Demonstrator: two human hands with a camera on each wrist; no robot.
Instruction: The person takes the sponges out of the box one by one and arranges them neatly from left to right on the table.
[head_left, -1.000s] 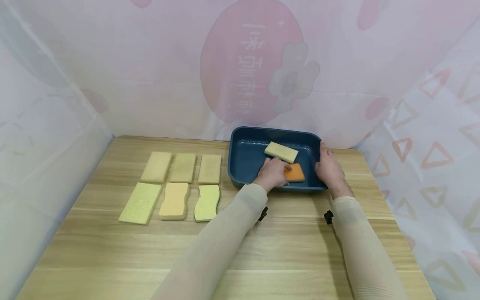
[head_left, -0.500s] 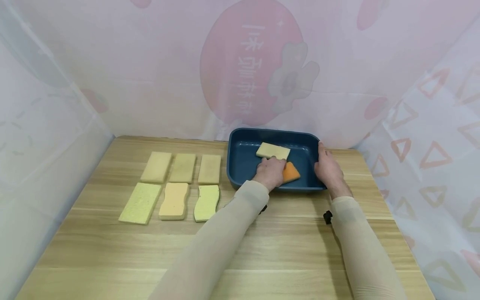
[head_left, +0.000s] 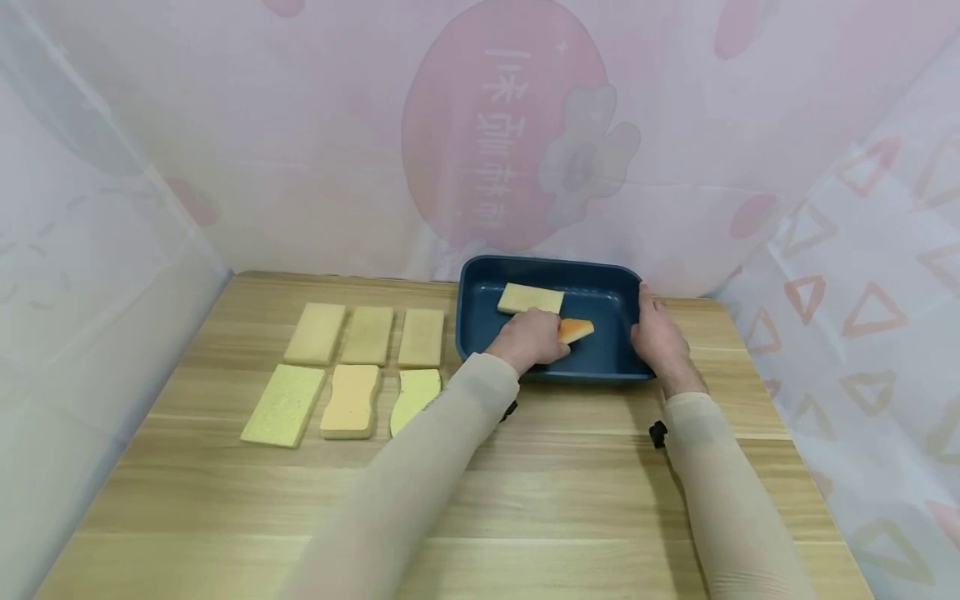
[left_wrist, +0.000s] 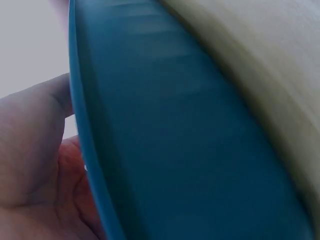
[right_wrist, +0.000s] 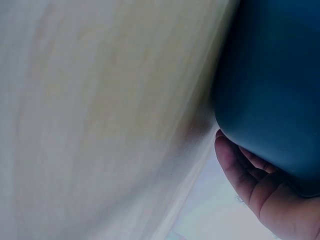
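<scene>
Wooden table (head_left: 570,483): left hand (head_left: 528,340) grips orange sponge (head_left: 576,330) in tray (head_left: 480,321).

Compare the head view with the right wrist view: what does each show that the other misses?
Only the head view shows the orange sponge gripped by the left hand, the pale yellow rectangular sponge in the tray, and six sponges laid out on the table. Only the right wrist view shows the tray's outer underside from below. Both show the dark blue plastic tray, the right hand on its side, and the wooden table.

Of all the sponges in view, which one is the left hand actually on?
The orange sponge inside the blue tray: the left hand covers its near end. The pale sponge lies just behind; six others sit outside.
</scene>
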